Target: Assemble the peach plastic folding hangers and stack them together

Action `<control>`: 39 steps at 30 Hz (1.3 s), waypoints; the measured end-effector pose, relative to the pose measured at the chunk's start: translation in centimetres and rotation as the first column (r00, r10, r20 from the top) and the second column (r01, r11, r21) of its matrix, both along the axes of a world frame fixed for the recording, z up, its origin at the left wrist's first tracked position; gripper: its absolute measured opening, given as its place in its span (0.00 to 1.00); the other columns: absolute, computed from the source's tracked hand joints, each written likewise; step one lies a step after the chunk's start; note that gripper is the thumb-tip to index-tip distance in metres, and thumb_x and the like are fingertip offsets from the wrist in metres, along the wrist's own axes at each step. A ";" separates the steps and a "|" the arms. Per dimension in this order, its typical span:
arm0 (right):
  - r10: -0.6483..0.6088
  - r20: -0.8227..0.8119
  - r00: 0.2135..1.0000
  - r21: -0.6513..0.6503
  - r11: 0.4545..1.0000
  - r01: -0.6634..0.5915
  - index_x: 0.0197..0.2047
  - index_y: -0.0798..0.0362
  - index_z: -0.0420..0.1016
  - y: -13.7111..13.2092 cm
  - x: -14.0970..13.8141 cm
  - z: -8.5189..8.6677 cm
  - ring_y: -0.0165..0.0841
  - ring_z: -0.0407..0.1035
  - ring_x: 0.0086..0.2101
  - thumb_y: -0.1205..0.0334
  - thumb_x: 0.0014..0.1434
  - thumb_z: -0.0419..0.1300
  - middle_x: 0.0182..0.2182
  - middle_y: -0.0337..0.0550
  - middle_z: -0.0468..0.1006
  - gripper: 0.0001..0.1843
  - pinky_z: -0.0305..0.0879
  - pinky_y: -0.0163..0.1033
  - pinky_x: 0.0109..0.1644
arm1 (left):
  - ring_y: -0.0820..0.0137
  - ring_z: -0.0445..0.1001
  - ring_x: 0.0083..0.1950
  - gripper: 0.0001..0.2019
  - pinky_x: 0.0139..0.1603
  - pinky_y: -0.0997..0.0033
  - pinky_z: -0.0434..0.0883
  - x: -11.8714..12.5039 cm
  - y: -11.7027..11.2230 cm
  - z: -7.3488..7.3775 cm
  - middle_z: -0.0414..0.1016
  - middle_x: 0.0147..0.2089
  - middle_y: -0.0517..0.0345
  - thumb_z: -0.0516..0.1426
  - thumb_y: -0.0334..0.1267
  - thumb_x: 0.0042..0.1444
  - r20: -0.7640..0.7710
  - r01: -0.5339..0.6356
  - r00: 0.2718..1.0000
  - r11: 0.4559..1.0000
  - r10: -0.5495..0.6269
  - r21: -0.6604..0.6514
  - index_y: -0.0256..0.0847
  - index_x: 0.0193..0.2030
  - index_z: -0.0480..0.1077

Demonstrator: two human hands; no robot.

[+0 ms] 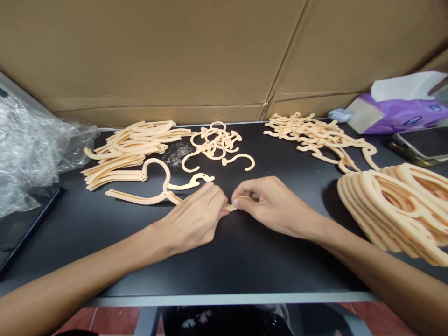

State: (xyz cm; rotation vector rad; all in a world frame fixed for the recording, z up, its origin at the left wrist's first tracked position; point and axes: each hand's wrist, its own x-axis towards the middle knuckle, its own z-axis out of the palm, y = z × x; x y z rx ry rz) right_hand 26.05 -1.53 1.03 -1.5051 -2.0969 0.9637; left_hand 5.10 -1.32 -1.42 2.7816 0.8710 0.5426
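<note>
My left hand [199,214] is closed over one arm of a cream folding plastic hanger [138,199], near the middle of the black table. The hanger's hook curls up behind the joint, and its other arm points left. Just behind my left fingers shows a small curved hanger piece [196,181]; whether it touches them I cannot tell. My right hand [275,205] pinches a cream plastic end [230,208] that shows between both hands. Fingers hide most of that part, so where it joins the hanger is not visible.
Loose hanger arms [140,140] are heaped at the back left, beside a pile of hooks [215,140]. Small curved pieces [311,133] lie at the back right. Stacked hangers [385,205] stand right, near a phone [423,142] and tissue pack [399,112]. Clear plastic wrap [35,144] lies left.
</note>
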 end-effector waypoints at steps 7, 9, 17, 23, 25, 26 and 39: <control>0.062 0.057 0.996 0.250 0.965 -0.075 0.34 0.50 0.79 -0.4 0.4 -0.9 0.29 0.71 0.29 0.68 0.62 0.56 0.30 0.37 0.81 0.10 0.59 0.35 0.34 | 0.66 0.70 0.38 0.09 0.38 0.65 0.71 0.0 -0.2 0.0 0.72 0.38 0.52 0.50 0.32 0.70 0.022 -0.067 0.998 0.997 0.066 0.048 0.38 0.36 0.64; 0.075 0.099 0.992 0.378 0.920 -0.107 0.37 0.51 0.78 -0.7 0.4 -1.3 0.31 0.74 0.32 0.68 0.64 0.54 0.34 0.40 0.82 0.11 0.60 0.36 0.36 | 0.66 0.70 0.37 0.09 0.37 0.65 0.71 0.0 -0.3 0.0 0.73 0.37 0.52 0.51 0.32 0.70 0.041 -0.092 0.995 0.989 0.088 0.118 0.38 0.36 0.66; 0.006 0.303 0.953 0.604 0.772 -0.197 0.37 0.55 0.79 -1.3 -0.3 -1.9 0.32 0.73 0.27 0.68 0.68 0.51 0.30 0.43 0.80 0.15 0.53 0.37 0.28 | 0.64 0.73 0.40 0.06 0.42 0.62 0.74 0.1 -0.5 -0.4 0.76 0.38 0.50 0.54 0.31 0.68 0.105 -0.143 0.986 0.977 0.128 0.159 0.35 0.39 0.70; 0.017 0.367 0.930 0.613 0.748 -0.255 0.37 0.56 0.79 -1.5 -0.1 -1.6 0.32 0.72 0.26 0.68 0.68 0.51 0.30 0.44 0.79 0.15 0.50 0.38 0.26 | 0.66 0.73 0.39 0.05 0.42 0.62 0.74 0.1 -0.4 -0.3 0.77 0.39 0.52 0.53 0.31 0.68 0.136 -0.145 0.981 0.989 0.139 0.033 0.37 0.39 0.69; 0.026 0.370 0.929 0.581 0.774 -0.253 0.37 0.55 0.78 -1.5 -0.1 -1.6 0.32 0.72 0.27 0.68 0.68 0.51 0.30 0.44 0.79 0.14 0.51 0.38 0.27 | 0.66 0.73 0.39 0.05 0.41 0.63 0.74 0.2 -0.4 -0.2 0.77 0.39 0.52 0.53 0.30 0.67 0.134 -0.141 0.981 0.990 0.138 0.016 0.37 0.39 0.69; 0.028 0.369 0.929 0.566 0.786 -0.249 0.37 0.55 0.78 -1.5 -0.2 -1.5 0.32 0.72 0.28 0.68 0.68 0.51 0.30 0.44 0.79 0.14 0.51 0.38 0.28 | 0.66 0.73 0.39 0.05 0.41 0.63 0.74 0.2 -0.5 -0.2 0.76 0.39 0.52 0.53 0.29 0.67 0.136 -0.137 0.982 0.991 0.134 0.013 0.37 0.39 0.69; -0.006 0.342 0.940 0.642 0.732 -0.229 0.37 0.56 0.79 -1.6 -0.3 -1.6 0.32 0.72 0.27 0.70 0.67 0.52 0.30 0.44 0.79 0.13 0.51 0.39 0.26 | 0.63 0.74 0.37 0.08 0.38 0.62 0.73 0.2 -0.7 0.4 0.75 0.35 0.50 0.54 0.33 0.67 -0.008 -0.157 0.986 0.953 0.165 0.261 0.36 0.35 0.69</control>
